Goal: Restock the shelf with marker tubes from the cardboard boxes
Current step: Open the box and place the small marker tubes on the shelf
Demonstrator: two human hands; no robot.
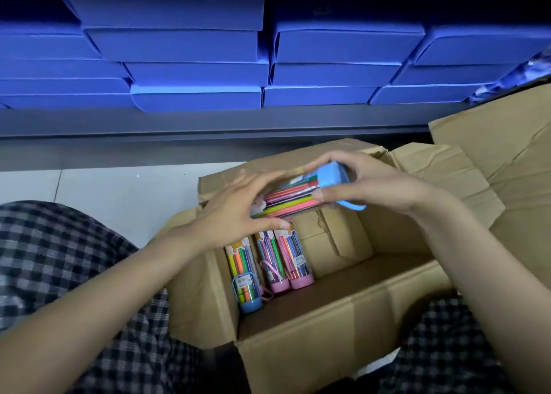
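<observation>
Marker tubes are what remains to move, and judging by the scene the job looks well advanced but not finished.

Largest in view, at twelve o'clock, is the shelf (208, 122), whose visible tier is packed with stacked blue boxes (190, 74); no marker tubes can be seen on it from this angle, so where they are meant to go, and how many already stand there, cannot be told.

Below it, from the centre down to six o'clock, sits the open cardboard box (328, 313) with its flaps folded outward, on a pale floor (119, 191) between the person's knees in checked trousers (53, 244). Most of the box floor is bare cardboard, which suggests that the bulk of its load is already out. A second cardboard flap (501, 131) shows at two o'clock; whether that box holds anything is hidden.

Inside the open box, at about seven o'clock of its floor, three tubes (268, 262) lie side by side against the left wall, one with a blue cap and two with pink caps.

Above them, over the box's far edge, one blue-capped tube (301, 197) is held lying sideways. The left hand (238, 211) cups its bottom end with fingers curved round it, and the right hand (375, 185) grips the cap end, thumb beneath and fingers over.

So this tube has yet to be shelved, and three more wait.
</observation>
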